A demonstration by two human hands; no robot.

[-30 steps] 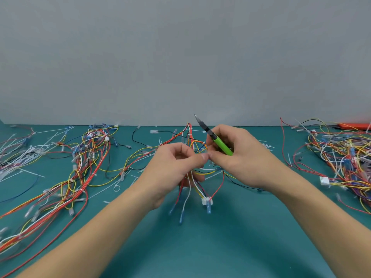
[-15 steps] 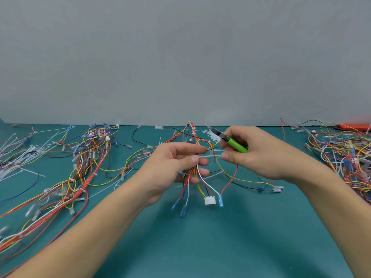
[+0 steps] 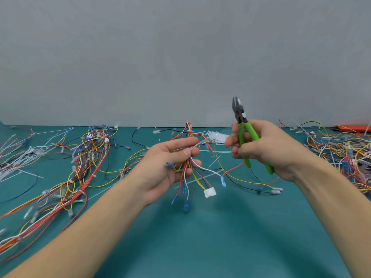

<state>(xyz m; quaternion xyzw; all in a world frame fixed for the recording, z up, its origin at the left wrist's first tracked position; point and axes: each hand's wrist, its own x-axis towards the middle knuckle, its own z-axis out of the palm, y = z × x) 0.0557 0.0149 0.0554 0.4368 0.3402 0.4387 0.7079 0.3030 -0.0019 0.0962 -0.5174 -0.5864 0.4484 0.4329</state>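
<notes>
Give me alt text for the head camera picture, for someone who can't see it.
A person's left hand holds a bundle of coloured wires above a teal table, while the right hand grips green-handled cutters, tips pointing up. Loose wires lie heaped at left and right; white cable ties lie behind the hands.

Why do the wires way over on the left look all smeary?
Head view: the left wire pile sits near the edge of the wide lens, where things look stretched and blurred. The green cutters near the middle look sharper. The light is even, with only soft shadows on the teal mat under the arms, and no glare.
</notes>
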